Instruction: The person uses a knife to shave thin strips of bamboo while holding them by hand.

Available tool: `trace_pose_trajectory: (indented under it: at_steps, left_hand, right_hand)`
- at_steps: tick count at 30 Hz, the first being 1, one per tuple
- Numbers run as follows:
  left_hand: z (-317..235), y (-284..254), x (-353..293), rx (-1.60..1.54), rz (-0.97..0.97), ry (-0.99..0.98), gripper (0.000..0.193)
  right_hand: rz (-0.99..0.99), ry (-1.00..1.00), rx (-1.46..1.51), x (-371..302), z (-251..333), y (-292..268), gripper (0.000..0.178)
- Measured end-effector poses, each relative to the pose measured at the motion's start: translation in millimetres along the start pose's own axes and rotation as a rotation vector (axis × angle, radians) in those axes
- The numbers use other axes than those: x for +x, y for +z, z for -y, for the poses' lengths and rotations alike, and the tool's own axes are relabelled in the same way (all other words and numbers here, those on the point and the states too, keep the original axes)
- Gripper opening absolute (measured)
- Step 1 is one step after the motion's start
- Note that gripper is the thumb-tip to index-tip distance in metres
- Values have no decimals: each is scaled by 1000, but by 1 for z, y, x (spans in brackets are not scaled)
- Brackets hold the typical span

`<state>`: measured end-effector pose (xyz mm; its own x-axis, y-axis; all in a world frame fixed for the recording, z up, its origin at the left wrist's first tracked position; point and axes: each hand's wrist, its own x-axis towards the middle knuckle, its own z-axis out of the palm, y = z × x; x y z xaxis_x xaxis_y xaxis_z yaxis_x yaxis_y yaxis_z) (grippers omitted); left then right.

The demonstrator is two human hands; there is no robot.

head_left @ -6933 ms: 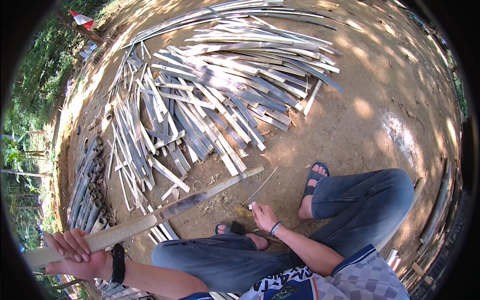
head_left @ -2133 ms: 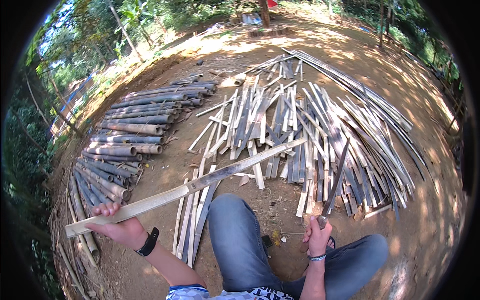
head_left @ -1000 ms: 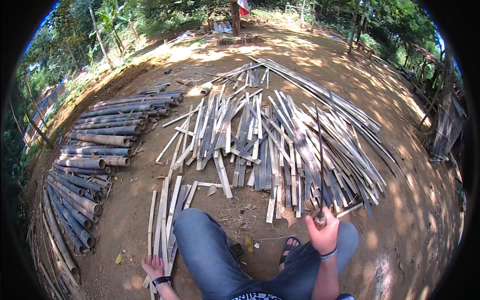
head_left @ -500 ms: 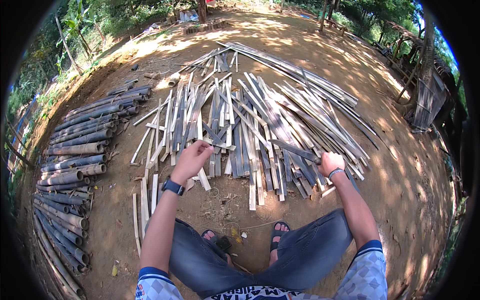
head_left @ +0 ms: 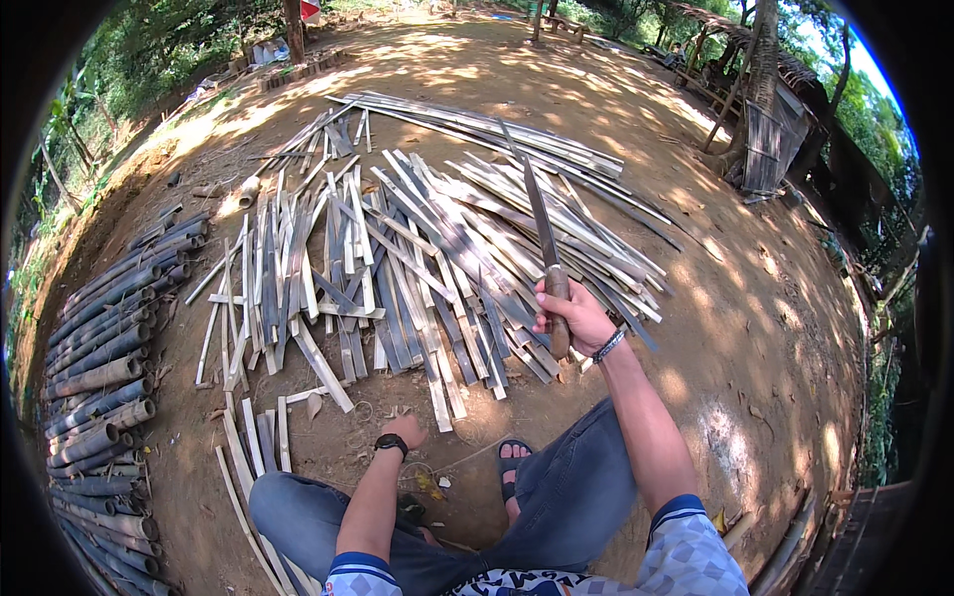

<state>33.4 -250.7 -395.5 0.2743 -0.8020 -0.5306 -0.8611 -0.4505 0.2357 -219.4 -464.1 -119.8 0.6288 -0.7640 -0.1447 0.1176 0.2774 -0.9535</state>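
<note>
My right hand (head_left: 576,316) is closed around the brown wooden handle of a machete (head_left: 540,214). Its long dark blade points up and away from me, above the split bamboo strips. Between my knees, low over the ground, my left hand (head_left: 405,430) shows mostly its back; its fingers are hidden. A dark watch is on that wrist, and a bracelet circles the right one. Ahead of me spreads a loose heap of bamboo strips (head_left: 437,323), pale on one face and dark on the other. The nearest strip ends lie just beyond my left hand.
Whole bamboo poles (head_left: 109,372) are stacked along the left. More strips (head_left: 238,452) lie beside my left knee. Longer strips (head_left: 477,124) cross the heap's far side. A tree trunk (head_left: 763,79) and a roofed shelter (head_left: 711,40) stand at the far right.
My right hand has lifted the machete and swung its tip from leftward to upward. My left hand has dropped from over the strips toward my knees. The view has turned right.
</note>
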Motion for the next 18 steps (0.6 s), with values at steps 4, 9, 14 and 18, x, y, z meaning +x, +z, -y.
trace_pose_trajectory:
  at_steps: [4, 9, 14, 18]
  left_hand:
    - [-5, -5, 10, -44, -13, 13, 46]
    - [8, -4, 6, -77, -91, 12, 44]
    - [6, -9, -3, -104, -78, -54, 39]
    - [7, -7, 1, -107, -87, -37, 38]
  right_hand:
    - [-22, 146, 434, 6, 1, -17, 13]
    - [67, -62, 520, 1, 9, -16, 20]
    - [-117, -104, 469, -25, 21, -20, 26]
    - [-53, -20, 510, -39, 10, -36, 20]
